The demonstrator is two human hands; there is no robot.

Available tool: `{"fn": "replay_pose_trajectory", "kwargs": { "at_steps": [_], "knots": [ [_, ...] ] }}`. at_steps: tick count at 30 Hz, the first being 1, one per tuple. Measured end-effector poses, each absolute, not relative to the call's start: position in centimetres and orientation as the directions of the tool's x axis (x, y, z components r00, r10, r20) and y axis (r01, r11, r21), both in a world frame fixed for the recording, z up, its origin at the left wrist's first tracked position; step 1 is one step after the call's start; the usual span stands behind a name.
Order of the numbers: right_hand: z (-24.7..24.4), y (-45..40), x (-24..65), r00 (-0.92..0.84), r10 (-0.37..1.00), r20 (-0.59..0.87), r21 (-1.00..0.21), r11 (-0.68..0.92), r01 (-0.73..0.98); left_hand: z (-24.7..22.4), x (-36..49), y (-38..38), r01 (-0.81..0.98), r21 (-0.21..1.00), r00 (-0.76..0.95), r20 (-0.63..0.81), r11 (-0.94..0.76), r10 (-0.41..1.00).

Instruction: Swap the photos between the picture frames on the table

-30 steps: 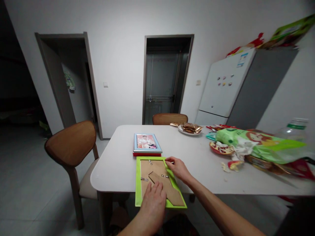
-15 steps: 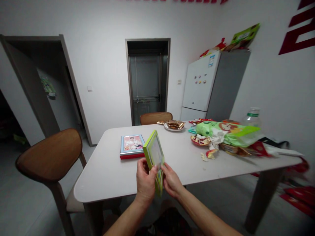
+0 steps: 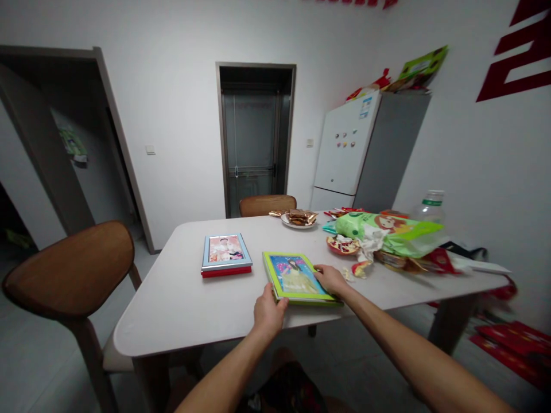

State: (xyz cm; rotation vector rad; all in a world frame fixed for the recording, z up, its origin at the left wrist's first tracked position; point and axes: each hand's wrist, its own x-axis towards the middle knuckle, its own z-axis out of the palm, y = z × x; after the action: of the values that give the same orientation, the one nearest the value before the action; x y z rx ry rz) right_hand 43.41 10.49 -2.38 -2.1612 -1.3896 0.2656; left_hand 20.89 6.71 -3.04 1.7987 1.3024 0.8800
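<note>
A lime-green picture frame (image 3: pixel 297 276) lies face up at the table's front edge, or just above it; I cannot tell which. Its picture shows a figure in a yellow dress on blue. My left hand (image 3: pixel 269 310) grips its near left corner, thumb at the front edge. On the right side, my right hand (image 3: pixel 330 280) holds the edge, with fingers over the border. To the left, apart from both hands, a light-blue and silver picture frame (image 3: pixel 226 252) rests on a red one (image 3: pixel 226 272).
On the white table (image 3: pixel 189 312) are a plate of wrapped snacks (image 3: pixel 300 218), an opened pomegranate (image 3: pixel 342 245), peel (image 3: pixel 360 268), crumpled tissue (image 3: pixel 372 243), a green bag (image 3: pixel 387 229) and a clear bottle (image 3: pixel 431 207). A wooden chair (image 3: pixel 73 269) stands at left, another (image 3: pixel 267 204) behind.
The green frame has gone from upright and edge-on to flat and face up, further right. Both hands moved with it and are now wider apart. The view shifted slightly.
</note>
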Motion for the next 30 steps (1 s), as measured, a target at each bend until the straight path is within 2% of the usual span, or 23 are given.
{"fn": "replay_pose_trajectory", "kwargs": {
  "at_steps": [5,10,14,19,26,28,30],
  "knots": [
    [-3.2,11.4,43.7,0.427,0.892,0.146,-0.467,-0.319,0.825,-3.0,21.0,6.8,0.614,0.749,0.264,0.101,-0.248,0.959],
    [-2.3,11.9,41.5,0.384,0.896,0.221,-0.412,-0.271,0.87,-3.0,19.6,7.3,0.566,0.778,0.264,0.143,-0.273,0.954],
    [-1.4,13.3,35.1,0.181,0.931,0.317,-0.372,-0.053,0.927,-3.2,16.4,9.4,0.447,0.866,0.163,0.168,-0.224,0.972],
    [-0.3,15.7,25.9,-0.071,0.933,0.354,-0.332,0.196,0.923,-3.8,12.0,12.9,0.269,0.958,-0.022,0.111,-0.102,0.994],
    [0.9,15.9,20.9,-0.246,0.904,0.348,-0.231,0.337,0.913,-3.7,9.3,13.7,-0.099,0.995,-0.126,-0.016,0.003,0.992],
    [0.9,14.5,20.5,-0.287,0.892,0.349,-0.204,0.371,0.906,-3.3,9.1,13.1,-0.219,0.976,-0.123,-0.026,-0.002,0.992],
    [1.0,12.5,20.2,-0.321,0.872,0.371,-0.226,0.42,0.879,-2.7,9.0,12.3,-0.326,0.944,-0.141,0.004,-0.05,0.99]
  ]
}}
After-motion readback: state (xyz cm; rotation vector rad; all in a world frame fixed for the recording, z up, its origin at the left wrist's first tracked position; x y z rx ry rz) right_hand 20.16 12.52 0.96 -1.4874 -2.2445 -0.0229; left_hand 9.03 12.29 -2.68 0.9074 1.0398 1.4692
